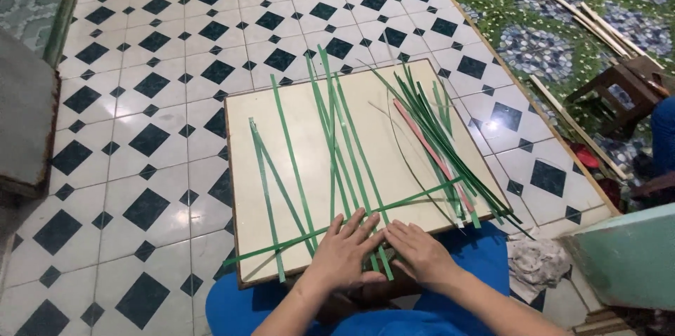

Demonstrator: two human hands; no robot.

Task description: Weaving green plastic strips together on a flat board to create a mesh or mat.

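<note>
A cream square board [302, 114] rests on my lap over blue trousers. Several long green strips [334, 146] lie lengthwise across it, crossed near the front by one horizontal green strip [295, 240]. My left hand [344, 255] lies flat with fingers spread on the strips at the board's front edge. Beside it my right hand [420, 252] also presses flat on the strips, its fingers pointing left toward the other hand. A loose bundle of green strips [439, 136] with one pink strip [429, 150] lies on the board's right side.
Black-and-white tiled floor [155, 83] surrounds the board. A green patterned mat [541, 20] lies at upper right with pale sticks [598, 23] and a small dark wooden stool [626, 90]. A crumpled cloth [538, 262] sits by a teal block [626, 259] at lower right.
</note>
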